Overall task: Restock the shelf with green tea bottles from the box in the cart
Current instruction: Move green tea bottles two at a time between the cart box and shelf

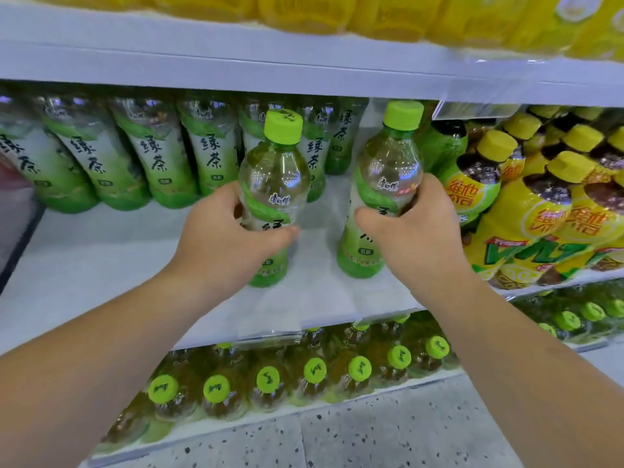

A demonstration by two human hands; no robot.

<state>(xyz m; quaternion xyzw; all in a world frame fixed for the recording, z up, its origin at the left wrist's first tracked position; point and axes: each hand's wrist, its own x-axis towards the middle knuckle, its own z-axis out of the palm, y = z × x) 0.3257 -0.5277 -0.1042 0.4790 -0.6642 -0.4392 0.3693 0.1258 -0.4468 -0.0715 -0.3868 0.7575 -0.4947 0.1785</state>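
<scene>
My left hand (224, 238) grips a green tea bottle (275, 173) with a light green cap, upright over the white middle shelf (101, 265). My right hand (415, 228) grips a second green tea bottle (388, 170) a little to the right, its base on or just above the same shelf. Behind them a row of several green tea bottles (158, 157) stands at the back of the shelf. The box and the cart are out of view.
Yellow-labelled tea bottles (540, 211) crowd the shelf right of my right hand. The upper shelf (304, 62) hangs low over the caps and carries yellow bottles. The lower shelf holds several green-capped bottles (314, 369). Speckled floor (405, 434) lies below.
</scene>
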